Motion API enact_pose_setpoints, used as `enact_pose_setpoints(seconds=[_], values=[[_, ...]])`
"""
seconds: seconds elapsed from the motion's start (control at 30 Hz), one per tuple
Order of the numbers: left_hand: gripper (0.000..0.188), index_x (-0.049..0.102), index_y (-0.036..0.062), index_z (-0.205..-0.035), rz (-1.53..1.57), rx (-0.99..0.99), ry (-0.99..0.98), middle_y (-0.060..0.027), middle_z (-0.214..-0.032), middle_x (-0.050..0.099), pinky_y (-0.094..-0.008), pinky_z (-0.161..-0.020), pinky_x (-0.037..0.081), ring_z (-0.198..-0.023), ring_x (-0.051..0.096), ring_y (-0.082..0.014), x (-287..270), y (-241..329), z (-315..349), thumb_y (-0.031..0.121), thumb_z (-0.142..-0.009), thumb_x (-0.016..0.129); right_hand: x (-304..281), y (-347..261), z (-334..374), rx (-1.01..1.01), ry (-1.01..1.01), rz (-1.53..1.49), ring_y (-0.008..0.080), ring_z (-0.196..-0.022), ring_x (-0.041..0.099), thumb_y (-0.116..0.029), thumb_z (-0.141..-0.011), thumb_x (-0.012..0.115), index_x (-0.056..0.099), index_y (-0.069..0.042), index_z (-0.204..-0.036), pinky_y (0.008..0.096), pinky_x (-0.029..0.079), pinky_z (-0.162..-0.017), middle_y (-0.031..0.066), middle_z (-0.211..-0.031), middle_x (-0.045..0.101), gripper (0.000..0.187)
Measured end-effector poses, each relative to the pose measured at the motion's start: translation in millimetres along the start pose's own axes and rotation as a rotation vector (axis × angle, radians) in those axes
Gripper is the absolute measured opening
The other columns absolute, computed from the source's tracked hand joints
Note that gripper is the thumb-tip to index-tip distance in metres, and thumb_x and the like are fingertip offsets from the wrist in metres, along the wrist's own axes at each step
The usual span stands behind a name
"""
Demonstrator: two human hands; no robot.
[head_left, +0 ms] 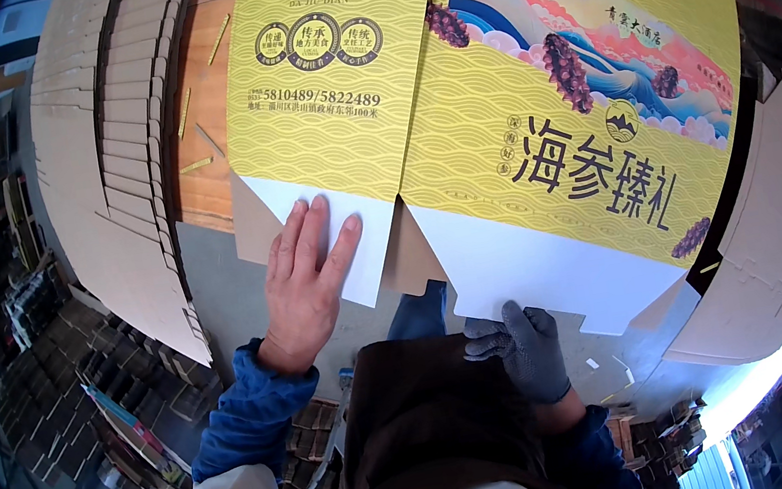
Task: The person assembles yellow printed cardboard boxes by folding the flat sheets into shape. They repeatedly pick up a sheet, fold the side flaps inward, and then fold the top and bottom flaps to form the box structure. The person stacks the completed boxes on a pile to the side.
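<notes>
A flat, unfolded carton sheet lies before me, yellow with a wave pattern, a colourful picture and dark lettering. White flaps run along its near edge. My bare left hand rests with fingers spread on the left white flap. Below the right white flap is my right hand in a grey glove. Its fingers are bent at that flap's near edge, and the thumb side touches or nearly touches it. Whether the glove pinches the edge is hard to make out. Brown board shows beneath the sheet.
Stacked brown cardboard sheets stand at the left, beside an orange-brown wooden surface with yellow scraps. More brown cardboard lies at the right. Piles of cardboard cover the floor to the lower left.
</notes>
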State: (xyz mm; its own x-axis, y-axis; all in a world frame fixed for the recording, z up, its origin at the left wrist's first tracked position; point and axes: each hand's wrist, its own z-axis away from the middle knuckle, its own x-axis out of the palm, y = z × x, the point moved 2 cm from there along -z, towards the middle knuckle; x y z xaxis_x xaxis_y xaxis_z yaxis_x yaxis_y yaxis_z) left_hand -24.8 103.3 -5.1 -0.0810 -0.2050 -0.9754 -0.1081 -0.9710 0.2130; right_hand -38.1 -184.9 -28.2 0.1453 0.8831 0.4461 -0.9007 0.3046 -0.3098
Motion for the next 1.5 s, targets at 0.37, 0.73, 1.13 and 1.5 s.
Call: enact_pose_setpoints(seconds=[0.37, 0.73, 1.13, 1.5], values=[[0.064, 0.057, 0.0143, -0.141, 0.021, -0.005, -0.063, -0.0219, -0.145, 0.050, -0.0501, -0.104, 0.044, -0.133, 0.049, -0.0427, -6.6, -2.1, 0.5, -0.007, -0.081, 0.055, 10.9, 4.4, -1.0, -0.129, 0.119, 0.046, 0.0252, -0.072, 0.073, -0.026, -0.109, 0.044, 0.060, 0.008, -0.110, 0.0358, 0.064, -0.066, 0.0204, -0.088, 0.072, 0.037], [0.069, 0.059, 0.0071, -0.138, 0.011, -0.003, -0.087, -0.0253, -0.146, 0.049, -0.0508, -0.109, 0.041, -0.134, 0.048, -0.0467, -6.9, 0.1, -1.7, -0.013, -0.073, 0.051, 6.3, 6.5, -2.0, -0.124, 0.055, 0.003, 0.0251, -0.078, 0.074, -0.019, -0.107, 0.046, 0.062, 0.006, -0.115, 0.0373, 0.065, -0.065, 0.0186, -0.093, 0.073, 0.030], [0.056, 0.059, 0.0095, -0.137, -0.035, 0.009, -0.100, -0.0244, -0.144, 0.050, -0.0516, -0.104, 0.044, -0.131, 0.050, -0.0457, -0.6, 0.8, -5.6, -0.005, -0.083, 0.055, 6.6, 5.7, -0.3, -0.113, 0.114, 0.088, 0.0279, -0.073, 0.073, -0.025, -0.109, 0.043, 0.058, 0.011, -0.114, 0.0377, 0.063, -0.069, 0.0222, -0.089, 0.072, 0.039], [0.050, 0.059, 0.0137, -0.136, -0.041, 0.016, -0.104, -0.0234, -0.141, 0.050, -0.0525, -0.100, 0.046, -0.129, 0.051, -0.0451, -10.7, 4.6, -11.2, 0.002, -0.087, 0.058, 50.8, -133.6, 24.5, -0.876, -0.026, 1.744, 0.0251, -0.075, 0.069, -0.031, -0.092, 0.069, 0.068, -0.009, -0.111, 0.0370, 0.055, -0.066, 0.0084, -0.095, 0.070, 0.029]])
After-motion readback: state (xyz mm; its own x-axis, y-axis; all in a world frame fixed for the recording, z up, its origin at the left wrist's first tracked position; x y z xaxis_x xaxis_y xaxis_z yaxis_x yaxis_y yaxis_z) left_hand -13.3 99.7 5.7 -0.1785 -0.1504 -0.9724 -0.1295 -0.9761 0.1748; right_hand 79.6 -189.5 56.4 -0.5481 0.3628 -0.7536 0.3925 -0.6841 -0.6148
